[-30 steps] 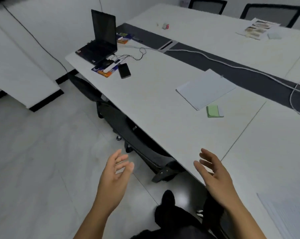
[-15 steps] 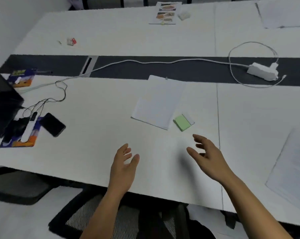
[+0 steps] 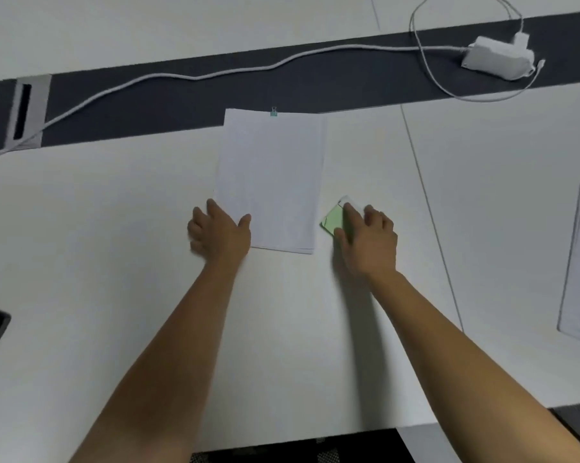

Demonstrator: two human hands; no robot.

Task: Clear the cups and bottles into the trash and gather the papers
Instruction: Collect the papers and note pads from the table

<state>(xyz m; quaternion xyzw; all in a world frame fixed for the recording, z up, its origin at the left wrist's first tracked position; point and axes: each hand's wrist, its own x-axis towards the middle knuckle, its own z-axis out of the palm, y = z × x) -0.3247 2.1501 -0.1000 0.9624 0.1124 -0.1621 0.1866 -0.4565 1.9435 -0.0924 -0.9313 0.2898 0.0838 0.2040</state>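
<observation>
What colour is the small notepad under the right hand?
Light green; the notepad shows best in the head view, partly covered by the right hand.

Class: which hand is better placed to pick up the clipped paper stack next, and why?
Probably left: the left hand has its thumb on the paper stack, while the right hand rests on the green sticky notes beside it.

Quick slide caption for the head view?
Left hand rests on the clipped paper stack while right hand touches the green sticky notes.
</observation>
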